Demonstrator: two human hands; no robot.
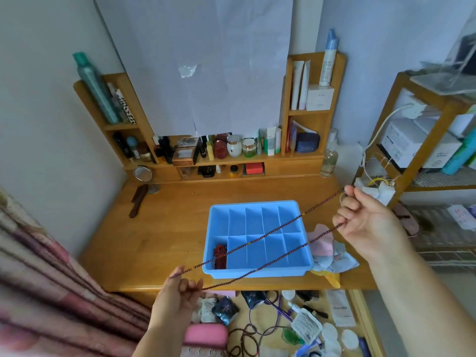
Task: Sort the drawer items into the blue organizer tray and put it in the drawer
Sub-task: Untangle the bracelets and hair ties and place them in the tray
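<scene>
Below worktop edge, open drawer (296,323) holds jumbled items. Left hand (180,292) grip pinches bead strand (260,238) end; strand stretched taut over blue organizer tray (257,273) on worktop (167,228); right hand (365,220) grip curled round far end.

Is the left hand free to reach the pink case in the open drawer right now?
Probably not yet. The left hand is pinching one end of the bead string, stretched over the blue tray to the right hand. The pink case lies just below it, unobstructed, once that grip lets go.
</scene>
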